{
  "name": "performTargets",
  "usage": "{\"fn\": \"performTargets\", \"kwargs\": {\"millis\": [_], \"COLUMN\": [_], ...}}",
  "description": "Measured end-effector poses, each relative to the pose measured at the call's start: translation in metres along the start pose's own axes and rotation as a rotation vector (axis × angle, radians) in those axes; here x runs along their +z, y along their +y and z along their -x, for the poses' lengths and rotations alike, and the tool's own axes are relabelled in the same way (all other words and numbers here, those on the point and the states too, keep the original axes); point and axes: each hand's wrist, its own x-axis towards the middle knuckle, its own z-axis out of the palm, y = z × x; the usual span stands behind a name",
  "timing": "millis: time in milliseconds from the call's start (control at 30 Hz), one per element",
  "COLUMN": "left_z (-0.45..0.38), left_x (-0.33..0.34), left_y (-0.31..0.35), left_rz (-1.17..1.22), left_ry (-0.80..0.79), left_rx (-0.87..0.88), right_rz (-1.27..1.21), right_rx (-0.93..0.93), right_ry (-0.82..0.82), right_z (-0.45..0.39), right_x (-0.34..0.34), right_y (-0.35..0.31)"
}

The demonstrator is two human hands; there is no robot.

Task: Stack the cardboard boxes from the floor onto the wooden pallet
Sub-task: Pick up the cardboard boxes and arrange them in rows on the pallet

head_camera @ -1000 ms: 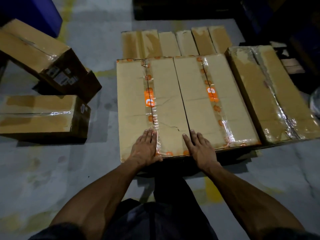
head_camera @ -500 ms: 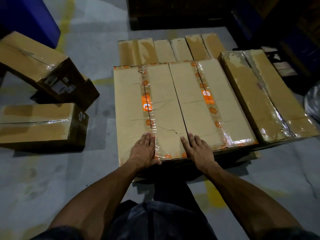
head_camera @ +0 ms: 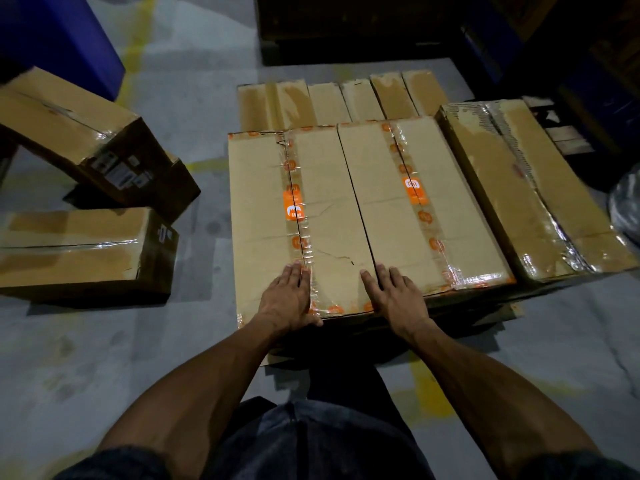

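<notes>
Both hands lie flat, palms down, on the near edge of the boxes on the pallet. The left hand rests with straight fingers on the left taped box, over its strip of clear tape with orange marks. The right hand rests the same way on the right taped box, just beside the seam where the two boxes touch. Neither hand grasps anything; the fingers are spread out and only press on the cardboard. A third box lies on the right, touching the right taped box. Behind them stands a row of narrow boxes. The pallet shows only as a dark edge under the boxes. On the floor at the left, well apart, a flat box lies and a tilted box leans behind it
</notes>
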Motion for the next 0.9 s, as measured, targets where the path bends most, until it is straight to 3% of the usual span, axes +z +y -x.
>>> {"fn": "performTargets", "kwargs": {"millis": [600,900], "left_z": [-0.001,0.020], "left_x": [0.005,0.017], "left_y": [-0.003,-0.006], "left_rz": [0.024,0.035], "left_ry": [0.035,0.097], "left_rx": [0.017,-0.048], "right_rz": [-0.042,-0.096], "right_rx": [0.042,0.011], "right_ry": [0.081,-0.039], "right_z": [0.000,0.001], "right_x": [0.010,0.001], "right_y": [-0.005,-0.030]}}
